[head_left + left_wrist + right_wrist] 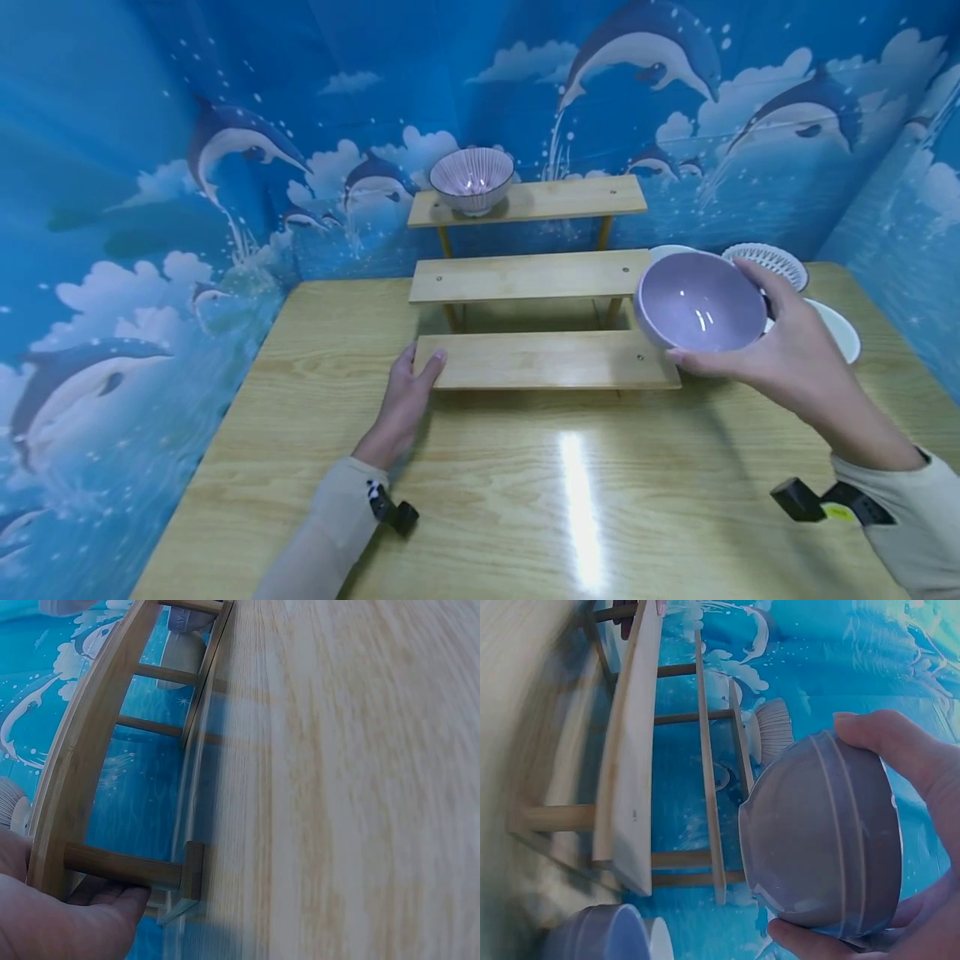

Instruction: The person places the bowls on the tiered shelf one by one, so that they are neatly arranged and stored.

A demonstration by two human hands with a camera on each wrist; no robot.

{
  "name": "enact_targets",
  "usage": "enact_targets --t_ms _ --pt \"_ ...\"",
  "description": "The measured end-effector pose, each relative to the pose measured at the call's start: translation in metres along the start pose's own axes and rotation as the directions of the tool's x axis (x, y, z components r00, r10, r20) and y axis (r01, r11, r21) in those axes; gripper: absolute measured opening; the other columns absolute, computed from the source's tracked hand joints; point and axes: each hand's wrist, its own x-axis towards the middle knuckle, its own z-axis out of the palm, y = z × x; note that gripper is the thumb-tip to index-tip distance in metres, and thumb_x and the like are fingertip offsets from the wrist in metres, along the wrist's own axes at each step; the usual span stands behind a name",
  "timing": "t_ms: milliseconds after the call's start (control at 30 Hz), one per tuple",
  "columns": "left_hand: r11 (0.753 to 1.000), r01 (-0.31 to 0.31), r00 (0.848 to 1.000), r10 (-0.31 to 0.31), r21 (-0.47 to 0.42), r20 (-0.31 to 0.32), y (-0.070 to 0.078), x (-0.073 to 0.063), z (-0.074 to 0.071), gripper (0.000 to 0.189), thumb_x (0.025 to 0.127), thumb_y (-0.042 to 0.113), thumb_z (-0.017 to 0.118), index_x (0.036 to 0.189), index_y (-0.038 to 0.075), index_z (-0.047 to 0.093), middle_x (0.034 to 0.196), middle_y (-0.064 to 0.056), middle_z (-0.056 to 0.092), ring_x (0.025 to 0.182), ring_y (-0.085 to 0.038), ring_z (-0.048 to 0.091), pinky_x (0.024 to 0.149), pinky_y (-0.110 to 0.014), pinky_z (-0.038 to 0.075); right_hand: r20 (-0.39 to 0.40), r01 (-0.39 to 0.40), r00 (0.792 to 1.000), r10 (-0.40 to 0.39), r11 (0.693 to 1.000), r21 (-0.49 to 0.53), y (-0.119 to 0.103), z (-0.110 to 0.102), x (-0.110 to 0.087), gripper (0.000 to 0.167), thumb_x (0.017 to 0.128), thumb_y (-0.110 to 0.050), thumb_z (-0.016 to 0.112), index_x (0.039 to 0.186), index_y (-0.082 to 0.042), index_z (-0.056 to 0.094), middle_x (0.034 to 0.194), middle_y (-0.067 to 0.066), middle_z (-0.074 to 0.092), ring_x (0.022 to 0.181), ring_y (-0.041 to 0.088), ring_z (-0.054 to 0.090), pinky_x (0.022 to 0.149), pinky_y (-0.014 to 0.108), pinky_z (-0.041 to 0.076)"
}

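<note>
My right hand [798, 358] grips a plain purple bowl [701, 304] at the right end of a three-tier wooden rack, thumb and fingers spread round its sides. The bowl is tilted so its inside faces the head camera; the right wrist view shows its ridged outside. My left hand [397, 408] holds the left end of the lowest shelf board [547, 362], thumb on top and fingers curled underneath beside the leg [124, 866]. A striped bowl [472, 179] sits upright on the left part of the top shelf board [570, 198].
The middle shelf board [525, 277] bears nothing. Behind my right hand stand a white latticed dish [768, 260] and a white dish [840, 329], partly hidden. Another purple bowl [592, 934] shows near the rack's right end. A dolphin-printed curtain [450, 67] encloses the wooden table [480, 500].
</note>
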Motion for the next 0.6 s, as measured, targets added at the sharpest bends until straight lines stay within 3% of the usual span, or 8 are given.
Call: enact_targets --t_ms 600 --pt "1.000 -0.011 1.000 0.011 -0.009 0.001 -0.001 0.001 0.000 0.087 0.100 0.053 0.056 0.162 0.009 0.014 0.168 -0.010 0.014 0.154 -0.028 0.011 0.125 -0.048 0.014 -0.002 0.088 0.996 -0.088 0.996 0.012 -0.040 0.010 0.058 0.127 0.067 -0.047 0.094 0.163 -0.014 0.017 0.161 0.019 0.029 0.135 0.048 0.039 0.097 0.075 0.041"
